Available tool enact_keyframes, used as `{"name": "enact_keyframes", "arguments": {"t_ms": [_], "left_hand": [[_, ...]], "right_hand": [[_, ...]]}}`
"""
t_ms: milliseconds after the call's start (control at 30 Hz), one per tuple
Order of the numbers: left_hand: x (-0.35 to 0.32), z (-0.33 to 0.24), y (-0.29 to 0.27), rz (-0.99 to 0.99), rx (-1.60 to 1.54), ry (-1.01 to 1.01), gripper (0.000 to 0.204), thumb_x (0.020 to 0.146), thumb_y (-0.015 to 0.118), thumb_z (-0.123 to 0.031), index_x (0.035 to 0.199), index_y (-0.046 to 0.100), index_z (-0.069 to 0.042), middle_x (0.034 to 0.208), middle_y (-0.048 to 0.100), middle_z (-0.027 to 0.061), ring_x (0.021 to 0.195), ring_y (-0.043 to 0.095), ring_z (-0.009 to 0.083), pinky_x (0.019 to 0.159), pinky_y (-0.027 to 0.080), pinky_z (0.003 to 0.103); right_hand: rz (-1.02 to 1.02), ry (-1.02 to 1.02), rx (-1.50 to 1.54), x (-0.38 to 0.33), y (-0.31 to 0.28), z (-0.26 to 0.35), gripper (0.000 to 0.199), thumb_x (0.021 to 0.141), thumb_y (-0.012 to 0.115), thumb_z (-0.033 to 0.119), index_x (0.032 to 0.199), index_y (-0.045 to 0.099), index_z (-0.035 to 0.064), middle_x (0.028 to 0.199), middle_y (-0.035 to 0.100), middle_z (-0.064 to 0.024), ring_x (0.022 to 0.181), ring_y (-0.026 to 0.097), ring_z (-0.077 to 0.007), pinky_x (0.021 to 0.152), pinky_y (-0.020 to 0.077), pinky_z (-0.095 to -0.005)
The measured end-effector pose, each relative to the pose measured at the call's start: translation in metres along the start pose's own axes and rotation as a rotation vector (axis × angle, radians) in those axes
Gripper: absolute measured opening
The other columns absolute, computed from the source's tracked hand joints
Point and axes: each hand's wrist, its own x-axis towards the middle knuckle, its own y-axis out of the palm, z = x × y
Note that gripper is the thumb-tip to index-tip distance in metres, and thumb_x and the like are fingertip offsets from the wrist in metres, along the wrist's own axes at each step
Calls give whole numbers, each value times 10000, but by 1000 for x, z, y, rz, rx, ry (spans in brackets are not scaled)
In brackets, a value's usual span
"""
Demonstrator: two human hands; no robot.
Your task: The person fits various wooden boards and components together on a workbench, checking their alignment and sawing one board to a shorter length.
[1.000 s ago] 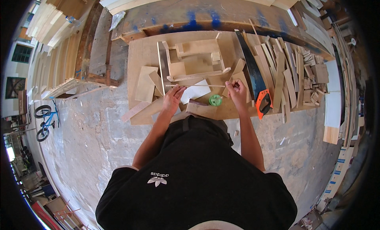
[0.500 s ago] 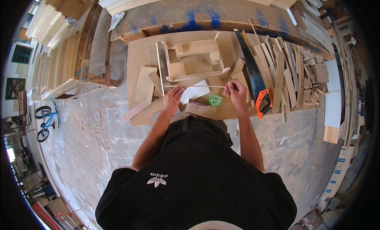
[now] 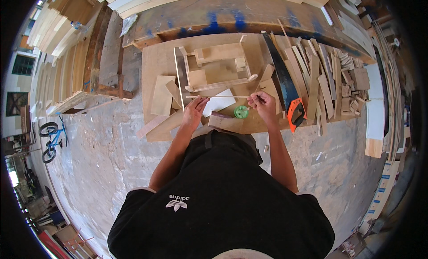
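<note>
While the thin wooden strip [image 3: 217, 97] lies crosswise on the worktop [image 3: 154, 62], the right hand [image 3: 264, 105] pinches its right end — the left hand [image 3: 195, 112], open-fingered, rests by its left end.

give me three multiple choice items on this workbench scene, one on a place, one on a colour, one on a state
1. Where does the handsaw lie?
A. right of the right hand
B. left of the left hand
C. on the floor

2. What colour is the small round thing between the hands?
A. red
B. green
C. white

3. How is the thin wooden stick held?
A. upright in one hand
C. lying untouched
B. level, between both hands

Answers: 1 A, its orange handle sits beside the right hand; 2 B, it is plainly green; 3 B, the left hand and the right hand each meet an end.
</note>
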Motion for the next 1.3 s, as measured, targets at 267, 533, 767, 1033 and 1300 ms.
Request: {"name": "enact_keyframes", "arguments": {"t_ms": [267,533,767,1033,1300], "left_hand": [[1,6,1,5,5,-13,242,941,540,-155,1035,552,68,1068,602,169,1106,573,277,1034,415,343],[-2,18,-3,49,16,-18,282,964,481,-170,1111,508,70,1138,575,195,1158,533,296,1072,387,365],[-23,21,-4,-34,-5,-10,243,953,520,-181,1068,533,33,1108,593,160,1156,542,279,1064,393,363],[-40,18,-12,-110,-43,28,225,954,528,-198,1047,542,6,1122,606,149,1137,567,259,1036,422,352],[-28,24,7,-131,-72,31,231,952,531,-196,1043,528,16,1109,611,170,1126,573,274,1037,424,365]], "right_hand": [[-14,30,32,-12,-3,13,164,926,588,135,1001,616,-8,926,702,-84,695,665,-109,532,453,-193],[4,41,75,-20,-4,20,155,888,639,111,913,602,-37,856,692,-141,636,659,-130,500,513,-225],[-19,49,49,-13,0,15,197,922,601,169,826,526,14,722,657,-108,574,643,-132,456,470,-224],[48,37,18,7,2,14,307,966,527,292,779,479,54,524,443,-9,428,446,-83,414,399,-248],[-1,-25,105,18,1,18,313,913,625,203,678,504,36,588,518,-7,465,499,-77,416,388,-221]]}}
